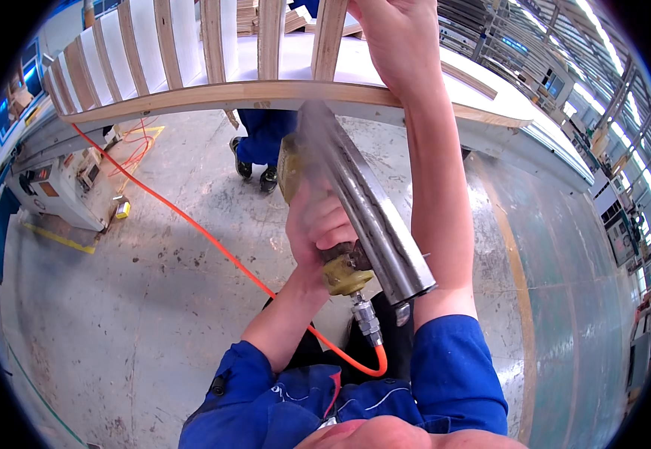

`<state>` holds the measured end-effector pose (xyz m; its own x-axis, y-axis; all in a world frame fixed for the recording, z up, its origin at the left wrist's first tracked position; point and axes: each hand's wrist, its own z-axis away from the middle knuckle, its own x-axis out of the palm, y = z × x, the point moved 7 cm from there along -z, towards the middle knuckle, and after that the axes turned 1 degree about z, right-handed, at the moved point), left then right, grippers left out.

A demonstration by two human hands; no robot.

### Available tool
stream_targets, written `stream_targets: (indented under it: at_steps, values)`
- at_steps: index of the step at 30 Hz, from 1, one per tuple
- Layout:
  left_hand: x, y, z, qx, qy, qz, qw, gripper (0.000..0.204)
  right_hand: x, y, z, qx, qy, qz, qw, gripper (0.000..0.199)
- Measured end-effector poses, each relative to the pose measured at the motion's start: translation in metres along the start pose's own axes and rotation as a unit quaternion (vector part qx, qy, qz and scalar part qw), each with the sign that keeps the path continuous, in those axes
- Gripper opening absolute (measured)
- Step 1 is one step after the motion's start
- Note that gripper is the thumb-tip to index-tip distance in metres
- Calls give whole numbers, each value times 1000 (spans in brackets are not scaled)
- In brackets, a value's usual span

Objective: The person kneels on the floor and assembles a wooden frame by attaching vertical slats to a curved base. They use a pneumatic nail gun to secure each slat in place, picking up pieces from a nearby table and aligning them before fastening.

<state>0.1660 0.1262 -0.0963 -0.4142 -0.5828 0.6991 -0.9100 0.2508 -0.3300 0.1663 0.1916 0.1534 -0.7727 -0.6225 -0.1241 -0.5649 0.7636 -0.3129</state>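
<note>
My left hand (319, 224) is wrapped around the grip of an air nail gun (374, 217) with a yellowish body and a long metal magazine. The gun's nose, slightly blurred, meets the edge of a long wooden rail (213, 93) beneath one of its slats. Its orange air hose (183, 213) joins at the bottom through a metal coupling. My right hand (399, 45) is up at the top edge, against the side of a wooden slat (331, 37) above the gun. It appears to grip that slat, though most of the fingers are cut off by the picture's edge.
Several upright slats (168, 45) stand along the rail on a white-topped table (370, 63). Stacked wood pieces (248, 16) lie behind. Beyond the table a person in blue trousers (260, 138) stands. A grey machine (60, 187) is at left; the hose crosses above the floor.
</note>
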Motion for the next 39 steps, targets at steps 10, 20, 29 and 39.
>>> stream_targets:
  at_steps: [10,20,29,39]
  values:
    - [-3,-8,7,-13,13,-45,999,51,2,-3,1,-12,-11,-24,1000,14]
    - [1,-18,13,4,15,-31,999,39,1,2,-1,-2,-16,-45,999,12]
    - [8,-23,13,22,3,23,999,46,0,-6,1,-7,-12,-4,1000,15]
    - [5,-27,16,-2,13,-63,998,51,0,-2,1,-1,-13,-18,1000,16]
